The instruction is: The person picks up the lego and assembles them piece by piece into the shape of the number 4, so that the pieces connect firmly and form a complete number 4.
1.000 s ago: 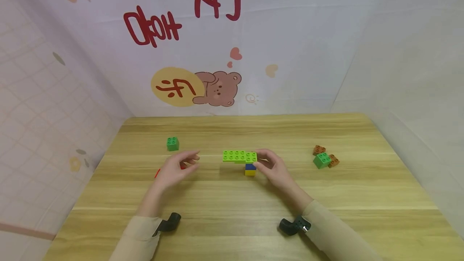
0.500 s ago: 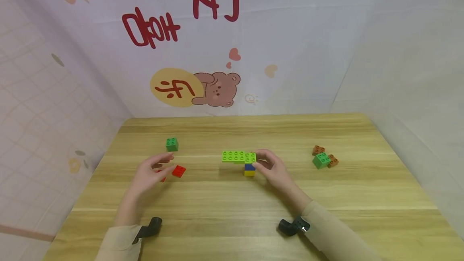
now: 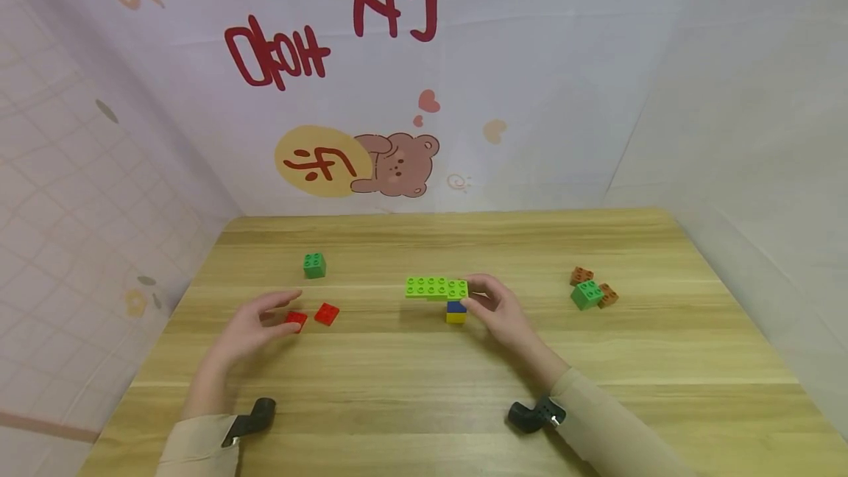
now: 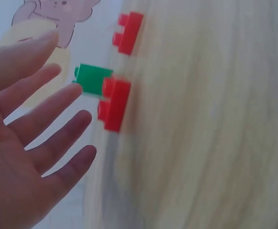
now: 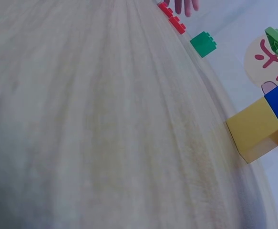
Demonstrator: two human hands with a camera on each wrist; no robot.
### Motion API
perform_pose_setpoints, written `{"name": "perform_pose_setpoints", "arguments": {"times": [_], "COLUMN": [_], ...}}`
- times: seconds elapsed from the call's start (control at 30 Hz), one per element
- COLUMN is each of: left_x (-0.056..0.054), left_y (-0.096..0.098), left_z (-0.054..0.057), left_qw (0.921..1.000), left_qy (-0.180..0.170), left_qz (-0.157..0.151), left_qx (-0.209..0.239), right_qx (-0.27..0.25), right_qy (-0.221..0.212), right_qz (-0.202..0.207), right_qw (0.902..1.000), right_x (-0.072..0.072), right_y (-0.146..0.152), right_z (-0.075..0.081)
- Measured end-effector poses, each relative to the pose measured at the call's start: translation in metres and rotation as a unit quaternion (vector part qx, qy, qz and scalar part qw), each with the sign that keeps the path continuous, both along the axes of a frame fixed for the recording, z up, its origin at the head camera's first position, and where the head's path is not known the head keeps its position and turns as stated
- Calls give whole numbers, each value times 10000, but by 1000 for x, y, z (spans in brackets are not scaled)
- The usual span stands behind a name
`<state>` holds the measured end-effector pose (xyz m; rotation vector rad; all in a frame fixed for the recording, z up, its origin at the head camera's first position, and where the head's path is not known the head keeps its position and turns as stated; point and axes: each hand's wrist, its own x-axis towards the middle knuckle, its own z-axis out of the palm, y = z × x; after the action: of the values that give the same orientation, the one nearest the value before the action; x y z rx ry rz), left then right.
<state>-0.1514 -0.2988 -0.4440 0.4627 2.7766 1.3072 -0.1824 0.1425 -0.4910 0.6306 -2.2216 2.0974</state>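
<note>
My left hand [image 3: 248,326] hovers over the left of the table, fingers spread around a thin red brick [image 3: 297,321]. In the left wrist view a gap separates those fingertips from the red brick [image 4: 116,105]. A second red brick [image 3: 327,314] lies just to its right. My right hand [image 3: 500,315] holds a stack of toy bricks from its right side, between thumb and fingers. The stack has a yellow brick [image 3: 456,318] at the bottom, a blue brick [image 3: 456,307] above it, and lime green pieces [image 3: 427,287] on top that jut out leftward.
Behind the red bricks stands a green brick [image 3: 314,266]. On the right, another green brick [image 3: 587,294] sits against two brown bricks [image 3: 582,275]. A printed white cloth [image 3: 530,94] hangs behind the wooden table [image 3: 397,403].
My left hand has moved left and slightly down to the farther-left red brick, uncovering both red bricks. The right hand and the stack have stayed in place.
</note>
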Motion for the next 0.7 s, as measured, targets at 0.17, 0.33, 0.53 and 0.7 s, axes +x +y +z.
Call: {"name": "perform_pose_setpoints", "arguments": {"times": [0.17,0.33,0.53,0.7], "left_x": [1,1,1,-1], "left_y": [-8,-14,-21,-24], "left_z": [-5,-9,-15,-21], "left_qw": [9997,9993,9989,9984], "left_qy": [-118,-287,-409,-495], "left_qz": [-129,-171,-236,-220], "left_qx": [-176,-169,-7,141], "right_qx": [-39,-86,-75,-122], "right_qy": [37,154,220,211], "right_qz": [37,68,69,94], "right_qw": [10000,9998,9997,9997], "right_x": [0,-1,-1,-1], "right_y": [0,0,0,0], "right_z": [-1,-1,-2,-2]}}
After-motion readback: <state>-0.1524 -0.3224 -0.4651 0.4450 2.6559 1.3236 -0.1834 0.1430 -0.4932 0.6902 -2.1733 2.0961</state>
